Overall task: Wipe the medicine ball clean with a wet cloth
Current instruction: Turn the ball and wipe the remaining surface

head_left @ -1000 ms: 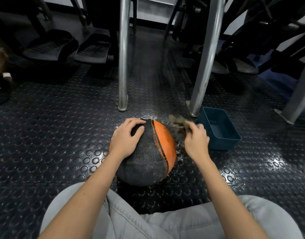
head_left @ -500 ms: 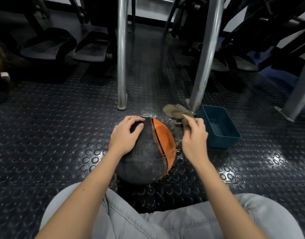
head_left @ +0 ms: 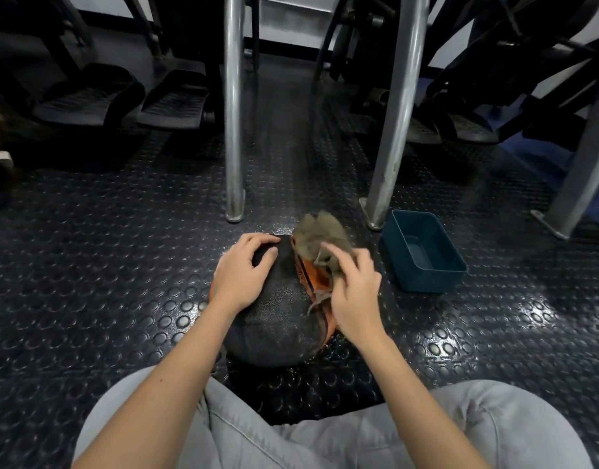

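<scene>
- Left hand [head_left: 242, 270] grips the medicine ball [head_left: 274, 319], fingers curled over its top.
- Right hand [head_left: 355, 292] pinches the cloth [head_left: 320, 236] against its orange side.
- Blue tub [head_left: 426, 280] sits just right.

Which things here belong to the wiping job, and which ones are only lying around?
Job: ball, cloth, left hand, right hand, probably the tub.
Lying around: metal legs, pedals.
</scene>
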Demonstrator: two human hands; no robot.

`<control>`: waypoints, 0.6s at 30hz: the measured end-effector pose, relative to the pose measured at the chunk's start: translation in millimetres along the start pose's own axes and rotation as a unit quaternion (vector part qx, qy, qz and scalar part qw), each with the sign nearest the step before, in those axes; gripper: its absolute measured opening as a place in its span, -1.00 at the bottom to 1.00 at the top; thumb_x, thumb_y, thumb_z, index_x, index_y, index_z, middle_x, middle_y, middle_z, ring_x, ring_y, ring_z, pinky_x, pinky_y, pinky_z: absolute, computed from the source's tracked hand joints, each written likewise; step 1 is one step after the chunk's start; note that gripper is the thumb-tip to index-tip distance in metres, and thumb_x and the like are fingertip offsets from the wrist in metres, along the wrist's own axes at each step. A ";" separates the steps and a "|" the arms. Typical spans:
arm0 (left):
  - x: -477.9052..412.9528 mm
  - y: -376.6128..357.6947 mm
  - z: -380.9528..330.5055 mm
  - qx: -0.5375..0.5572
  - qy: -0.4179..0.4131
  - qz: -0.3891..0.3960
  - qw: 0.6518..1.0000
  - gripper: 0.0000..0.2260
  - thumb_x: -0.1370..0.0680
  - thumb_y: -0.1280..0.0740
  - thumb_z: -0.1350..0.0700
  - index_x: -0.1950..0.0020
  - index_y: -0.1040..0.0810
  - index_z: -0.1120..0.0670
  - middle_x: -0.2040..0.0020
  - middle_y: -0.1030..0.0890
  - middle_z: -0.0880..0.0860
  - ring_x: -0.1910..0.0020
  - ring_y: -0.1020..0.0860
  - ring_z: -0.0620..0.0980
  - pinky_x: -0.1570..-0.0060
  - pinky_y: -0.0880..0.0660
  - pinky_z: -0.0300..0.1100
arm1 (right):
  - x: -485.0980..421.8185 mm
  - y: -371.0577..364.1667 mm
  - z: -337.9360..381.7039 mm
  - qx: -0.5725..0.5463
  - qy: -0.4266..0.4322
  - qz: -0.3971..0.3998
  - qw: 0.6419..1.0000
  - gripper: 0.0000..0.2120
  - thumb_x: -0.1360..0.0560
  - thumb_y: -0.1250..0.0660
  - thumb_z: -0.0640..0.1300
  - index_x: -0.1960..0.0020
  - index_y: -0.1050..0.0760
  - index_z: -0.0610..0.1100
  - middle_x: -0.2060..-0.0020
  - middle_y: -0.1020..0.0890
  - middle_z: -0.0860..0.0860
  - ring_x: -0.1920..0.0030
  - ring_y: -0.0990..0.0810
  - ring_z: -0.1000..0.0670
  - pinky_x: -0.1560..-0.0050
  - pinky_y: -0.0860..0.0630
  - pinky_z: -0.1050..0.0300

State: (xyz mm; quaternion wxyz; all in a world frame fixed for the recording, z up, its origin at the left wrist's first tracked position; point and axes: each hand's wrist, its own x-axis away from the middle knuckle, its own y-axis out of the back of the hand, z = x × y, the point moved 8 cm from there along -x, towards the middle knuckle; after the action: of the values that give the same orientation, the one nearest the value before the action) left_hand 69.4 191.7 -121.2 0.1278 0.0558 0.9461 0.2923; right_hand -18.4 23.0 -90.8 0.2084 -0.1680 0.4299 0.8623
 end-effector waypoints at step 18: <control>1.5 -11.6 -22.5 -0.042 -0.037 0.013 0.998 -0.81 -0.59 -0.24 -0.03 -0.17 -0.55 -0.12 -0.22 -0.49 -0.19 -0.19 -0.43 -0.13 -0.18 -0.33 -0.12 | 18.0 -3.8 -95.9 0.134 -0.238 0.122 0.954 -0.59 -0.57 -0.05 -0.29 -0.37 -0.36 -0.05 -0.05 -0.40 -0.02 -0.19 -0.37 -0.07 -0.23 -0.14 -0.02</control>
State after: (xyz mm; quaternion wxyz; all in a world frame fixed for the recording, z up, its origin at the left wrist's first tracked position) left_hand 61.4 170.3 -110.2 0.1608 0.0734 0.9268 0.3314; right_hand -21.3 -48.9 -156.8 0.2185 0.1247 0.4965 0.8308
